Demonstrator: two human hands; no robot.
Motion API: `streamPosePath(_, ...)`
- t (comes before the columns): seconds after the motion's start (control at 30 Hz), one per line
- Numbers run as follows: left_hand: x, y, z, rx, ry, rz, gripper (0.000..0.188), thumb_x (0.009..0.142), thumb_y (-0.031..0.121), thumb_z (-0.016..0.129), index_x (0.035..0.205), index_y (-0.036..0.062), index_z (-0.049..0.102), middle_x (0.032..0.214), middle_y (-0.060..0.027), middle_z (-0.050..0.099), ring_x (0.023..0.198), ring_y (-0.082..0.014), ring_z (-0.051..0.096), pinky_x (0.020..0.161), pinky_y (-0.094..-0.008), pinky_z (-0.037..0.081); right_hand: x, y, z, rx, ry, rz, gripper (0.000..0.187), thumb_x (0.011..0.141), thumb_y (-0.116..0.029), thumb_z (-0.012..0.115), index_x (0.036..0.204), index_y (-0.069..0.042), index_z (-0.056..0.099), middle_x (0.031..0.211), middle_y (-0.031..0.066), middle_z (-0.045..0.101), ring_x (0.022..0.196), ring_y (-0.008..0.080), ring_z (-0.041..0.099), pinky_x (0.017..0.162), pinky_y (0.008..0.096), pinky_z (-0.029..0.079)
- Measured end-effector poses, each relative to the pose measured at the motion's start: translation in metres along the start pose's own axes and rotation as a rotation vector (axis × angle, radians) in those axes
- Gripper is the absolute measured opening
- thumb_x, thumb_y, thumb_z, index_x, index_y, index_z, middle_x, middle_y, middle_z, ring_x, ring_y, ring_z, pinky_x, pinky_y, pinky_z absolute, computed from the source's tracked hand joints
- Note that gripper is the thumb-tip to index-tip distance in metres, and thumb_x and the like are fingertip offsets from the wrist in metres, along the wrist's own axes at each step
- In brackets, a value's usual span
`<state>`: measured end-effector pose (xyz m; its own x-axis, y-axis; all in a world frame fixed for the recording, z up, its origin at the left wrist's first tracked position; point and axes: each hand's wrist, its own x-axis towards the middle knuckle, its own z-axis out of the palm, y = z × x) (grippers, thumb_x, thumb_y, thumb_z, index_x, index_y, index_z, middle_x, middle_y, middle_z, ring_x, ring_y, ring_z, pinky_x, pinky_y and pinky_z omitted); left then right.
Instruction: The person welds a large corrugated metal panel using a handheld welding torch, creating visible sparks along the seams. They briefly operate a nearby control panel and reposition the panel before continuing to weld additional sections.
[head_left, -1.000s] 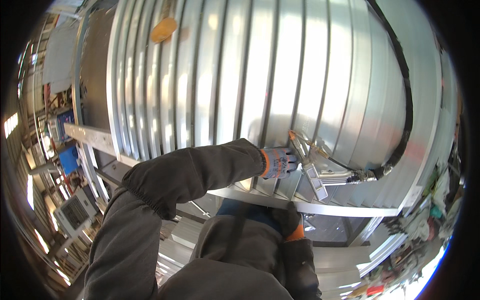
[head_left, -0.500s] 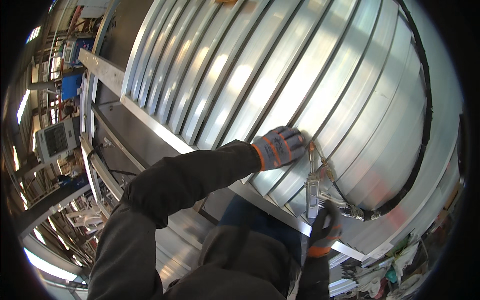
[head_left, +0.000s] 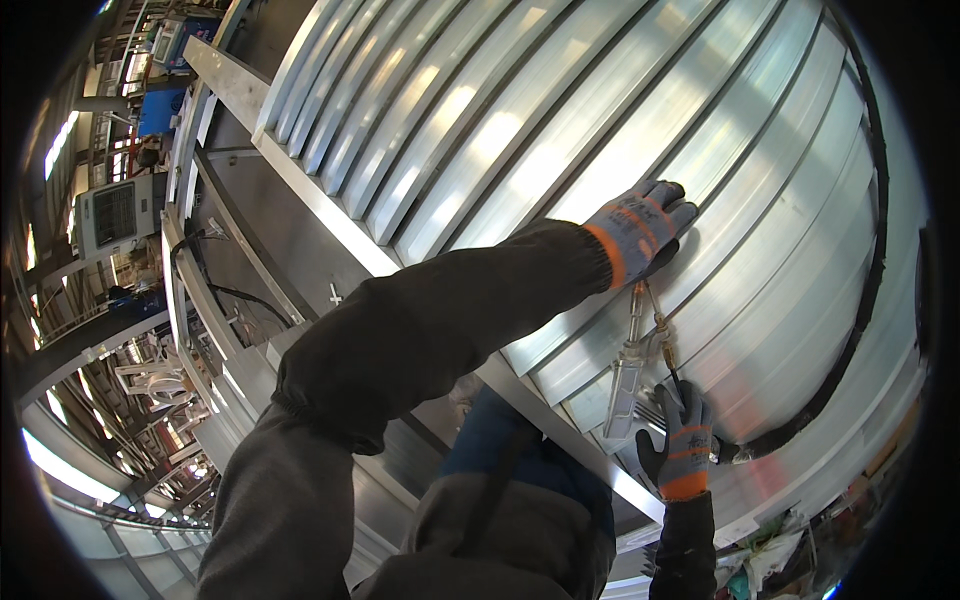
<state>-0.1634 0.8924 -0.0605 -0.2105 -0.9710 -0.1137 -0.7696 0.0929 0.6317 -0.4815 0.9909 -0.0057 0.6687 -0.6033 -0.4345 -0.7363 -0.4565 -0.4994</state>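
Note:
My left hand, in a grey glove with orange stripes, lies on a large stack of overlapping silver metal profiles, fingers stretched out. Just below it rests a silver tool with a box-shaped body and a slim copper-coloured tip; its exact kind I cannot make out. A thin brass-coloured fitting with a dark hose runs beside it. My right hand, gloved alike, is right of the tool body, at the dark hose. Its thumb stands apart from the stretched fingers, and no firm grip shows.
A thick black hose curves down the right side over the profiles. Metal frame bars stand at left, with a grey box-shaped unit beyond them. Crumpled scrap lies at the lower right.
My left hand has moved up and right across the profiles, past the tool's tip. My right hand has shifted right and up from the tool body's lower end to the dark hose.

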Motion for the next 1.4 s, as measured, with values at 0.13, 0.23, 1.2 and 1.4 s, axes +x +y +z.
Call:
streamPosePath(0.13, 0.03, 0.011, -0.008, 0.191, -0.236, -0.031, 0.036, 0.094, 0.013, 0.062, 0.131, 0.0121, 0.06, 0.137, -0.0167, 0.055, 0.129, -0.0353, 0.055, 0.105, -0.0428, 0.05, 0.001, 0.016, 0.012, 0.026, 0.079, -0.053, 0.064, 0.07, -0.024, 0.088, 0.126, -0.005, 0.064, 0.134, 0.0203, 0.054, 0.12, 0.0417, 0.052, 0.098, 0.0513, 0.047)
streamPosePath(0.23, 0.033, 0.004, -0.016, 0.575, -0.332, 0.154, 0.031, 0.097, 0.019, 0.06, 0.128, 0.02, 0.062, 0.149, -0.0106, 0.048, 0.139, -0.0318, 0.047, 0.112, -0.0412, 0.045, -0.003, 0.028, 0.025, 0.059, 0.191, -0.104, 0.056, 0.068, -0.023, 0.089, 0.114, -0.002, 0.065, 0.123, 0.0186, 0.056, 0.112, 0.0402, 0.054, 0.09, 0.0513, 0.05)
streamPosePath(1.2, -0.041, -0.025, 0.042, 0.818, -0.958, 0.944, 0.035, 0.099, 0.028, 0.053, 0.131, 0.0141, 0.062, 0.153, -0.0081, 0.048, 0.146, -0.03, 0.04, 0.121, -0.0526, 0.029, -0.027, 0.073, 0.037, -0.016, 0.3, 0.101, 0.061, 0.064, -0.023, 0.087, 0.116, -0.003, 0.062, 0.126, 0.018, 0.055, 0.114, 0.0408, 0.053, 0.096, 0.0515, 0.048)
streamPosePath(1.4, -0.028, -0.014, 0.025, 0.734, -0.909, 1.055, 0.022, 0.094, 0.023, 0.061, 0.111, 0.0137, 0.069, 0.14, -0.0066, 0.057, 0.128, -0.0262, 0.054, 0.108, -0.0505, 0.043, -0.024, 0.075, 0.029, -0.027, 0.229, 0.086, 0.065, 0.063, -0.024, 0.086, 0.12, -0.004, 0.064, 0.126, 0.0179, 0.055, 0.114, 0.0405, 0.053, 0.096, 0.0512, 0.048)
